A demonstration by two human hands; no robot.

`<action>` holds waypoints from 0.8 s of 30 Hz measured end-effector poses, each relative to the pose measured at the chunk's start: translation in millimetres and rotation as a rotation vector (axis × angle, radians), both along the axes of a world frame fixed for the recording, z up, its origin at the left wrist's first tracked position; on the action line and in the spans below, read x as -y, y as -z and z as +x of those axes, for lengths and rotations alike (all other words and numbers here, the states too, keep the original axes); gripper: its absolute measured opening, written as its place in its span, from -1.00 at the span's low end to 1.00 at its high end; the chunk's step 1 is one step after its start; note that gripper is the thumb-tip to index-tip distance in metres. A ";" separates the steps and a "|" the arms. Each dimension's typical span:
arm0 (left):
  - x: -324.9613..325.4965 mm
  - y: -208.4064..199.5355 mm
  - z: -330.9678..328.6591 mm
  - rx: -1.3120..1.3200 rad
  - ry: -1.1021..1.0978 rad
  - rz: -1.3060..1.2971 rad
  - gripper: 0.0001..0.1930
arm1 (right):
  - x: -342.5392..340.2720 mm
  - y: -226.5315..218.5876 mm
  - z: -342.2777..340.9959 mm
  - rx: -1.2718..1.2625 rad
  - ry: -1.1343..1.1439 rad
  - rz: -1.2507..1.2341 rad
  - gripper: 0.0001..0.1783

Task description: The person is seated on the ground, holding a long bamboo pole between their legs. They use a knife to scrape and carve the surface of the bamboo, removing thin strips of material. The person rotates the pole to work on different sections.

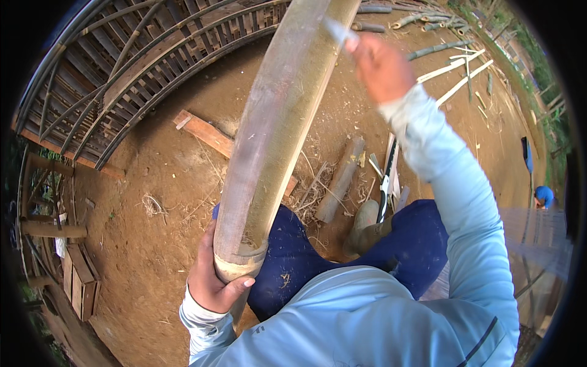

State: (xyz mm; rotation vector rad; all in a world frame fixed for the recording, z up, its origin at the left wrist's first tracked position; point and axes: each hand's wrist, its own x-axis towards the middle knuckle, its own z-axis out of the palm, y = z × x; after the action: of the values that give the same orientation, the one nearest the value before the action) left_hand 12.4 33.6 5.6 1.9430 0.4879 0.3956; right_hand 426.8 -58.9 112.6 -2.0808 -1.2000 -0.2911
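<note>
A thick bamboo pole [260, 140] slants up across the middle of the head view, from my lap to beyond the top edge. One side of it is greyish, the other greenish-brown. Around its lower end, just at a ring-like node, my left hand [211, 281] is wrapped with the thumb on the near side. Higher up, my right hand [382, 67] is closed on a knife, smeared by motion. Its pale blade [334, 29] lies against or just over the pole's right side; I cannot tell whether it touches. The knife's handle is hidden in my fist.
A slatted bamboo structure [147, 79] curves across the upper left. On the dirt lie a wooden plank [205, 133], a short bamboo piece [342, 180], a saw [384, 186] by my boot [365, 226], and pale strips [461, 85]. A person in blue [543, 196] is far right.
</note>
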 end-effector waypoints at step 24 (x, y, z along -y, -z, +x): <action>-0.8 1.4 -0.9 0.013 0.027 0.052 0.16 | 24.5 34.5 -58.7 -0.066 -0.150 -0.117 -0.50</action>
State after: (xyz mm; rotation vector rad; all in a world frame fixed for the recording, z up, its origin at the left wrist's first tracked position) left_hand 11.5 34.5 4.2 1.9937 0.4467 0.4074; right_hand 368.2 -83.5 78.0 -2.0685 -1.3525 -0.0832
